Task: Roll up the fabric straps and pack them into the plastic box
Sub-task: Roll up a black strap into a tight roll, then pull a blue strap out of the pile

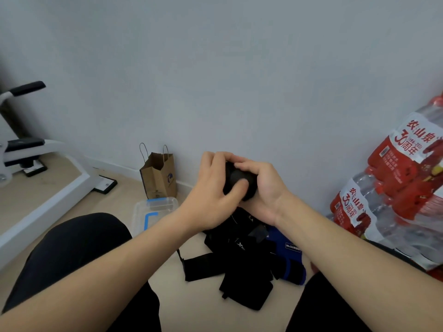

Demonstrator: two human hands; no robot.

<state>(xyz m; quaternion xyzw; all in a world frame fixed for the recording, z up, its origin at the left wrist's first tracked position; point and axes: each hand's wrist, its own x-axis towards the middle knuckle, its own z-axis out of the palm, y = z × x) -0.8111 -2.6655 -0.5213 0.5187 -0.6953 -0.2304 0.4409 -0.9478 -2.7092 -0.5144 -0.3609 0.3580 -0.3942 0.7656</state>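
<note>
Both my hands hold a rolled black fabric strap [239,178] up in front of me. My left hand [213,185] grips it from the left with the thumb pressed on its front. My right hand [263,188] curls its fingers over the top and right side. A loose tail of the strap hangs down below my hands. On the floor beneath lies a pile of black straps [230,262] with a blue strap [287,252] among them. The clear plastic box [141,212] with blue clips sits on the floor to the left, partly hidden by my left forearm.
A brown paper bag [159,176] stands against the wall behind the box. Shrink-wrapped packs of water bottles [393,188] are stacked at the right. A white exercise machine [36,164] takes up the left. My knees [72,248] frame the pile.
</note>
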